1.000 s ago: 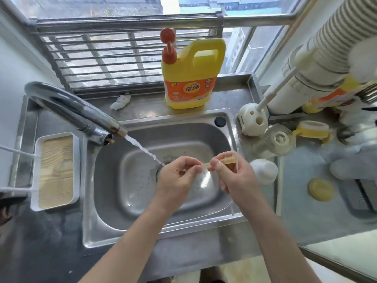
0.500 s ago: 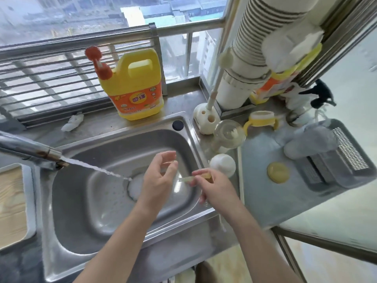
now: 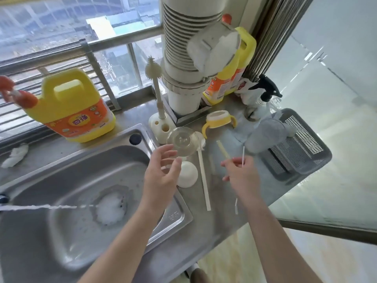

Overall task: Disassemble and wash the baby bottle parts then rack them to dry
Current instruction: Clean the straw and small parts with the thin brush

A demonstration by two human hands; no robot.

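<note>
The straw is a short, pale-yellow, translucent tube. It is up off the counter, pinched at its lower end between the thumb and fingertips of the right hand, with its free end pointing to about 11 o'clock. We judge it to be soft silicone: almost weightless, bendy, and slick while wet. A light pinch close to one end suits it. A hard squeeze would only flatten the bore, and a slack hold could let it slide away.

A thin white rod stands at 3 o'clock of the straw, just beside the same fingers. We cannot tell whether the hand holds it too or it lies on the counter beneath.

At 9 o'clock the left hand hovers over the right rim of the sink — fingers spread, loosely bent, holding nothing. Just past its fingertips sits a clear domed part, and the white cap sits beside its palm. A long-handled brush lies between cap and straw.

The yellow handled collar rests at 12 o'clock. The grey rack is at 3 o'clock, and we judge that is where the straw belongs once rinsed. Farther out, water runs into the sink at 8 o'clock, and a detergent jug stands at 10 o'clock.
</note>
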